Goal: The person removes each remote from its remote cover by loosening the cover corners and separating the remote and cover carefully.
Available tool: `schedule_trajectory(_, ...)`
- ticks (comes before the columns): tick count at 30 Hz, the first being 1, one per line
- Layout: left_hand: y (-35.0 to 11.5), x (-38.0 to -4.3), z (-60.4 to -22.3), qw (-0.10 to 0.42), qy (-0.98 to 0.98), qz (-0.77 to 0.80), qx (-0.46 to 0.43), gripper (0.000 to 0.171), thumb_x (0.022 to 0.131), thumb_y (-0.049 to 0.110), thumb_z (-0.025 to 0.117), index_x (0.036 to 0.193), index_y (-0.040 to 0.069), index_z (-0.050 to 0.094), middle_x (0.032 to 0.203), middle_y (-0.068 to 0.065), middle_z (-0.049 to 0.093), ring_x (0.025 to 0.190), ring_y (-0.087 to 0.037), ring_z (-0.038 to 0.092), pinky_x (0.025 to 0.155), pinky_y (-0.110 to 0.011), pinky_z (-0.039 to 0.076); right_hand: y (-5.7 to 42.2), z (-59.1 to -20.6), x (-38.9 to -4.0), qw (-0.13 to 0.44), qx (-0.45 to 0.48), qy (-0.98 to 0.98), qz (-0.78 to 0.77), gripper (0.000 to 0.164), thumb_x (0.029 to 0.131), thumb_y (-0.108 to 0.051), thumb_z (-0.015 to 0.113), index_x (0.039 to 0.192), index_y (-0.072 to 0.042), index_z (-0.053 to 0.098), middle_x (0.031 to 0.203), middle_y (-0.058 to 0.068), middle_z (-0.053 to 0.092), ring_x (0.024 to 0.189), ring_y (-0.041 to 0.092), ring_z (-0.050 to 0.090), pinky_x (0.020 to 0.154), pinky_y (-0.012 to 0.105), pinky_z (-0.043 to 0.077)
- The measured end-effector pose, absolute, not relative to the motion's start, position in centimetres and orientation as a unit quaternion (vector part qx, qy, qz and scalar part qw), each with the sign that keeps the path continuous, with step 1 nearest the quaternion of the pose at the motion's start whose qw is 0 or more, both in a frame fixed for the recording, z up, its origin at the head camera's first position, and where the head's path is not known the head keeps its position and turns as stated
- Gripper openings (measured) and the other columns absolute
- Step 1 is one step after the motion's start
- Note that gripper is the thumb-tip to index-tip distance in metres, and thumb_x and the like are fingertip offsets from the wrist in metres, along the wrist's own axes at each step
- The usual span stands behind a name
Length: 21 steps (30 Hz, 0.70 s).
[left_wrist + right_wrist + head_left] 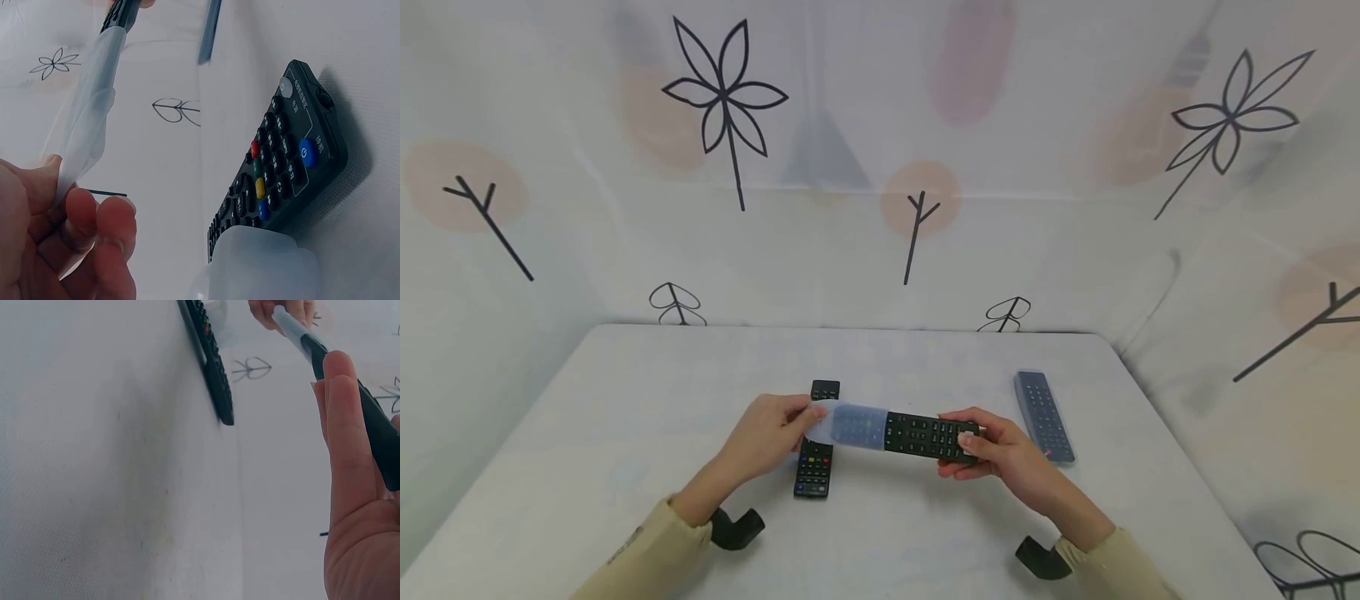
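My left hand [769, 433] pinches the closed end of a translucent silicone remote cover [859, 426] between thumb and fingers. That cover sits over one half of a black remote control [928, 437], whose other half is bare, keys facing up. At the bare end, my right hand [1000, 454] grips the remote, thumb on top and fingers beneath. Both are held above the table, crossing over a second black remote [812, 479] that lies there. Near that second remote, a whitish translucent piece [262, 265] overlaps its far part in the left wrist view.
A third remote in a bluish translucent cover [1045, 417] lies at the right of the white table [662, 375]. Behind the table hangs a pale cloth [850, 275] printed with leaves and twigs. Dark wrist mounts [737, 529] stick out below both sleeves.
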<state>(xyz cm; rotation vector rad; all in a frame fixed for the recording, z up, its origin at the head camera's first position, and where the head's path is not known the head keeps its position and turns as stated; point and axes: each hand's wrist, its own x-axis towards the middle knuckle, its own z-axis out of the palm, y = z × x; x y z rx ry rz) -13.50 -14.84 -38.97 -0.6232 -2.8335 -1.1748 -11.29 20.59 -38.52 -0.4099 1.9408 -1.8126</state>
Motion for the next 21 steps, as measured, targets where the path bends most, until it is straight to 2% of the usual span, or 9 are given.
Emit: schedule_trajectory(21, -15.26, -13.43, -38.77, -0.006, -0.901, -0.386, -0.197, 0.040, 0.102, 0.038, 0.057, 0.067, 0.018, 0.051, 0.053, 0.010, 0.048, 0.050, -0.009, 0.045, 0.051, -0.025, 0.034, 21.10, -38.59, -11.26, 0.225, -0.152, 0.707, -0.653, 0.045, 0.104, -0.021, 0.053, 0.142, 0.001, 0.046, 0.124, 0.025, 0.059, 0.097, 0.033, 0.070, 0.083, 0.035, 0.056)
